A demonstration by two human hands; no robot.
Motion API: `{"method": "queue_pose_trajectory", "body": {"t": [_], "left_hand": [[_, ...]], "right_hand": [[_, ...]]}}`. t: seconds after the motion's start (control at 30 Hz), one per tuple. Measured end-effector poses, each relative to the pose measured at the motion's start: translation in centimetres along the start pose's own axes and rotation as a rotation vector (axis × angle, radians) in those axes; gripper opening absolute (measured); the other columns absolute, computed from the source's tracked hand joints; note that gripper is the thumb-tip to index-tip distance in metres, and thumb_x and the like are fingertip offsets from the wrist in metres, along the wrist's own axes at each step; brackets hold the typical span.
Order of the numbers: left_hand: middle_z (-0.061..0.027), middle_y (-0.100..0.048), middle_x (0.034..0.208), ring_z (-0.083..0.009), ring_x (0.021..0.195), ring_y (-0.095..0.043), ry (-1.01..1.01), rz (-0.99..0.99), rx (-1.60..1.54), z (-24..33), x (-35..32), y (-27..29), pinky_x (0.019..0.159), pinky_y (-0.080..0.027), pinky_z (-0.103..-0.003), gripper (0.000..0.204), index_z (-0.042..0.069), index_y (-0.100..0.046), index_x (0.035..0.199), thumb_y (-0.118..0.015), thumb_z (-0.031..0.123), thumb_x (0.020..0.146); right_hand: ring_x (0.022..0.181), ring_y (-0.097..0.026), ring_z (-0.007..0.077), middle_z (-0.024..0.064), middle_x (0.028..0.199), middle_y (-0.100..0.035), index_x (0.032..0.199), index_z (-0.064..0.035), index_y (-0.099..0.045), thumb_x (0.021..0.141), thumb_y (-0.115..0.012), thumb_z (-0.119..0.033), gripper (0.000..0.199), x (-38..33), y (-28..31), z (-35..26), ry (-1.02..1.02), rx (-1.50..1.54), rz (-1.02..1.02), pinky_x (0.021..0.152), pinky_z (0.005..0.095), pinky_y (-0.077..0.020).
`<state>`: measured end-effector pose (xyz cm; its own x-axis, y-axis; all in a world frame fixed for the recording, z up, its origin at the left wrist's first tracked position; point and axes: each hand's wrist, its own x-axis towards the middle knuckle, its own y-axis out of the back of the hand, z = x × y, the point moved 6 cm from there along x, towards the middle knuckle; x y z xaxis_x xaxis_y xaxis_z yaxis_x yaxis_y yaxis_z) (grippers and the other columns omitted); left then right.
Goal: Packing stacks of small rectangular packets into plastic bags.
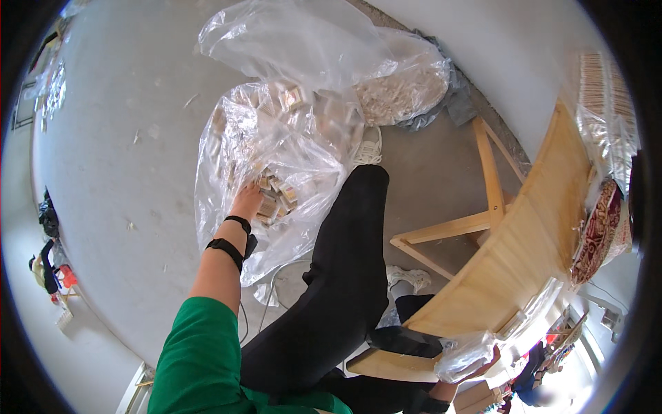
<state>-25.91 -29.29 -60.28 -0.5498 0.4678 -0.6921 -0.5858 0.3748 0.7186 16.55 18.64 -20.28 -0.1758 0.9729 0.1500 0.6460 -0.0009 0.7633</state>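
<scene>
My left hand (pixel 248 199) reaches into the opening of a large clear plastic bag (pixel 224 138) on the floor. Its fingers are mostly hidden among several small pale boxes (pixel 284 195) with yellowish and brown sides, so I cannot tell whether they grip one. More such boxes show through the film. At the lower right, my right hand (pixel 476 372) is partly hidden at the table's edge, beside a crumpled clear plastic bag (pixel 463 355). Its fingers are too blurred and covered to read. Black bands circle both wrists.
A wooden table (pixel 510 255) with slanted legs (pixel 491 176) stands at my right. Clear bundles of thin sticks (pixel 607 90) and a patterned red cloth item (pixel 596 231) lie beyond it. Another bag with pale scraps (pixel 407 90) leans by the wall. People sit at far left.
</scene>
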Motion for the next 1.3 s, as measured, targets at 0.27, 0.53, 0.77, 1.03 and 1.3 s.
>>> {"method": "queue_pose_trajectory", "body": {"t": [0.27,0.53,0.77,1.03,1.3], "left_hand": [[-0.0138,-0.060,0.122,-0.0328,0.114,-0.055,0.195,0.064,-0.465,-4.7,2.0,0.7,0.096,-0.046,-0.038,0.047,0.006,-0.061,0.116,-0.074,0.008,0.070],[-0.0141,-0.061,0.117,-0.0316,0.109,-0.057,0.304,-0.010,-0.794,-5.6,3.7,0.8,0.094,-0.044,-0.039,0.049,0.006,-0.060,0.118,-0.073,0.012,0.071],[-0.0134,-0.063,0.109,-0.0330,0.106,-0.058,0.343,0.099,-0.608,-2.7,2.1,2.3,0.091,-0.047,-0.040,0.034,0.008,-0.065,0.103,-0.074,0.011,0.071],[-0.0142,-0.059,0.093,-0.0344,0.088,-0.059,0.263,0.673,-0.705,0.2,-5.7,13.4,0.078,-0.048,-0.040,0.028,0.001,-0.060,0.083,-0.078,0.017,0.070],[-0.0028,-0.061,0.101,-0.0092,0.094,-0.059,-0.268,0.603,-1.772,9.2,-19.6,30.5,0.082,-0.049,-0.025,0.026,0.004,-0.051,0.104,-0.068,-0.001,0.084]], "right_hand": [[0.103,-0.058,0.0276,0.0134,0.115,-0.057,0.128,-0.0075,-0.044,0.095,-0.043,-0.040,0.046,-0.4,0.4,0.7,0.064,-0.056,-0.116,0.090,0.0443,-0.0512],[0.103,-0.058,0.0274,0.0134,0.115,-0.057,0.127,-0.0075,-0.045,0.095,-0.043,-0.040,0.045,-0.7,-0.2,0.9,-0.093,0.060,-0.094,0.091,0.0442,-0.0508],[0.094,-0.056,0.0228,0.0106,0.106,-0.056,0.116,-0.0054,-0.048,0.093,-0.049,-0.034,0.037,-1.0,-0.9,-1.5,-0.174,0.151,0.024,0.083,0.0401,-0.0502],[0.087,-0.051,0.0158,0.0028,0.092,-0.050,0.101,-0.0058,-0.051,0.093,-0.047,-0.021,0.018,-0.5,-2.6,-1.9,-0.209,0.247,0.028,0.080,0.0305,-0.0451],[0.086,-0.055,0.0165,0.0040,0.089,-0.056,0.098,-0.0044,-0.059,0.089,-0.053,-0.002,0.010,0.3,-2.0,-0.8,-0.016,0.143,0.091,0.078,0.0293,-0.0477]]}}
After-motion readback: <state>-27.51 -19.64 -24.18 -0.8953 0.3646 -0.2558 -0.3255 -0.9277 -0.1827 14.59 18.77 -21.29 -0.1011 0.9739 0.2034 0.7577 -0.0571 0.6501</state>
